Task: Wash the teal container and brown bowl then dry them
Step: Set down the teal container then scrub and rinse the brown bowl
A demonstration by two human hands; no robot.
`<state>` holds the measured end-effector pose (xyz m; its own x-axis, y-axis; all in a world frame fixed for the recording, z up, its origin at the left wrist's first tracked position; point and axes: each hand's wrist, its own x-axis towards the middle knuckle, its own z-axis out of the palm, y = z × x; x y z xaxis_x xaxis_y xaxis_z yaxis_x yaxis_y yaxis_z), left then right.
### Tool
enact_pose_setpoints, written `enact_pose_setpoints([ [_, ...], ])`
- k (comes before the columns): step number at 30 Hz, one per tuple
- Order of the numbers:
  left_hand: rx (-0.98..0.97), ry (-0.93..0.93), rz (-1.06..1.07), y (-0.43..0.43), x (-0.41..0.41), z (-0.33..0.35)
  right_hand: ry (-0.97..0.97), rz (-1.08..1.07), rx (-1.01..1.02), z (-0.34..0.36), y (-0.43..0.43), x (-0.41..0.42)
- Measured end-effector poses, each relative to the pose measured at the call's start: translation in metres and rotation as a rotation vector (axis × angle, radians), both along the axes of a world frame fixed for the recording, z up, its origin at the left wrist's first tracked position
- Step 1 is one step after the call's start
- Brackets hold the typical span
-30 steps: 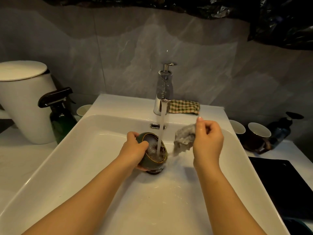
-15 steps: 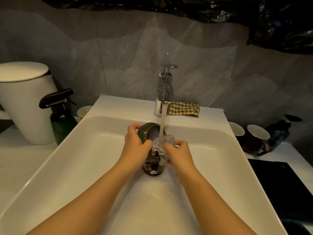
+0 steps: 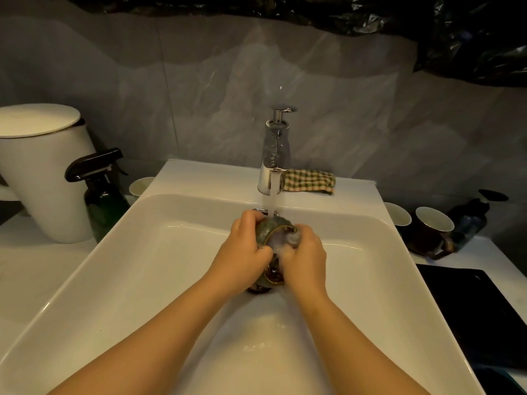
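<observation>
Left hand point(image 3: 245, 252) grips the teal container point(image 3: 271, 228) mid-sink point(image 3: 171, 252) under the tap point(image 3: 275, 155); right hand point(image 3: 306, 258) fingers clench a cloth point(image 3: 293, 238) at its rim, basin walls well apart.

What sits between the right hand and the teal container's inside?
Only the grey cloth: the right hand presses it into the container, which the left hand grips directly under the tap's stream. Nothing else visible.
</observation>
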<state>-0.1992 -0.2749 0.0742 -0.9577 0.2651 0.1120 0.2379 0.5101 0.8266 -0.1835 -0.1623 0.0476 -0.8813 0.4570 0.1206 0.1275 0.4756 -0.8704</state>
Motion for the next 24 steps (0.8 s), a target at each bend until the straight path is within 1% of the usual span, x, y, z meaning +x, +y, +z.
enact_pose_setpoints([
  [1,0.036,-0.029,0.006,0.001,0.0,-0.001,0.046,-0.009,-0.062,0.002,0.0,-0.001],
  [2,0.071,-0.05,0.029,0.002,-0.001,-0.003,0.081,0.011,-0.173,0.006,0.0,-0.001],
  [4,0.128,-0.068,0.115,0.0,-0.005,-0.006,0.053,0.114,-0.442,0.009,0.002,-0.001],
  [5,0.152,-0.079,0.162,-0.001,-0.007,-0.006,-0.012,0.142,-0.517,0.009,0.002,-0.001],
  [7,0.2,-0.083,0.23,-0.003,-0.01,-0.005,-0.184,0.117,-0.636,0.007,0.0,-0.003],
  [10,0.23,0.006,0.253,-0.006,-0.008,-0.001,-0.43,0.096,-0.929,0.003,-0.005,-0.005],
  [11,0.219,0.03,0.236,-0.006,-0.006,0.0,-0.475,0.104,-1.02,0.005,-0.007,-0.004],
  [13,0.161,0.047,0.186,-0.004,-0.003,0.0,-0.471,0.096,-1.127,0.001,-0.005,-0.004],
  [15,0.146,0.03,0.18,0.0,-0.002,-0.001,-0.398,0.103,-1.14,0.004,-0.001,-0.002],
  [18,0.195,-0.005,0.211,0.002,-0.005,0.0,-0.174,0.14,-1.228,0.013,0.008,-0.002],
  [19,0.197,-0.013,0.213,0.002,-0.006,0.0,-0.141,0.157,-1.186,0.011,0.008,-0.005],
  [21,0.206,-0.022,0.224,0.002,-0.005,0.0,-0.116,0.113,-1.041,0.003,0.004,-0.012],
  [22,0.227,-0.022,0.246,0.003,-0.003,0.002,-0.14,0.076,-0.995,0.0,0.001,-0.013],
  [24,0.265,-0.009,0.305,0.005,0.0,0.005,-0.206,0.026,-0.974,-0.001,-0.004,-0.009],
])
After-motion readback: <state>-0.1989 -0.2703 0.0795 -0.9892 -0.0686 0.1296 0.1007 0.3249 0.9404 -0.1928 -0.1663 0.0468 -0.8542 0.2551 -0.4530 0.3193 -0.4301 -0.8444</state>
